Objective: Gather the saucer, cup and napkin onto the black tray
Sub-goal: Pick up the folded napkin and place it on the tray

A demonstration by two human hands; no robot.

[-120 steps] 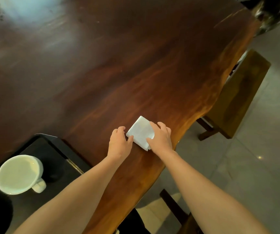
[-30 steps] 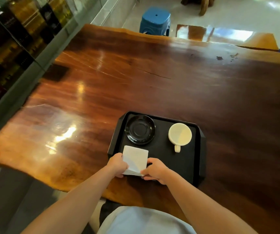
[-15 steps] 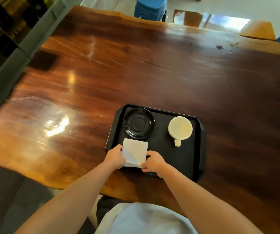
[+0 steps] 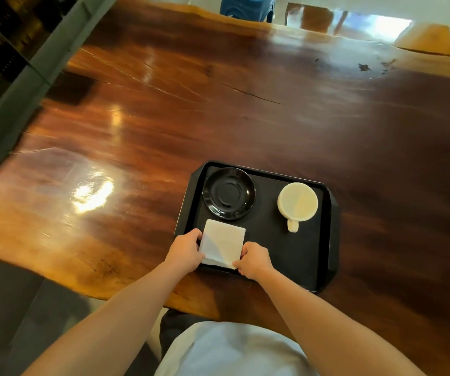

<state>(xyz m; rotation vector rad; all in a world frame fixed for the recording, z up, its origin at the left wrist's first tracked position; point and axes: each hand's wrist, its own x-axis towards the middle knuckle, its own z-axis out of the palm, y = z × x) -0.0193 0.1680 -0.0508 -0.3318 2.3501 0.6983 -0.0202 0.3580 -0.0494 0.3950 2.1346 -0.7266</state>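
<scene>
A black tray [image 4: 294,253] lies near the front edge of the wooden table. A black saucer [image 4: 228,193] sits in its far left corner and a white cup [image 4: 297,202], handle toward me, stands at its far right. A folded white napkin [image 4: 222,242] lies at the tray's near left corner, just below the saucer. My left hand [image 4: 184,251] grips the napkin's left edge and my right hand [image 4: 253,260] grips its near right corner. The napkin's near edge overlaps the tray's rim.
The polished wooden table [image 4: 218,109] stretches far and to both sides of the tray. A blue stool [image 4: 248,8] and a wooden bench [image 4: 424,39] stand beyond the far edge. A grey ledge [image 4: 28,77] runs along the left.
Four seconds ago both hands held the napkin on the bare table to the right of the tray. Now it sits on the tray's near left corner, pushed slightly farther in over the last second.
</scene>
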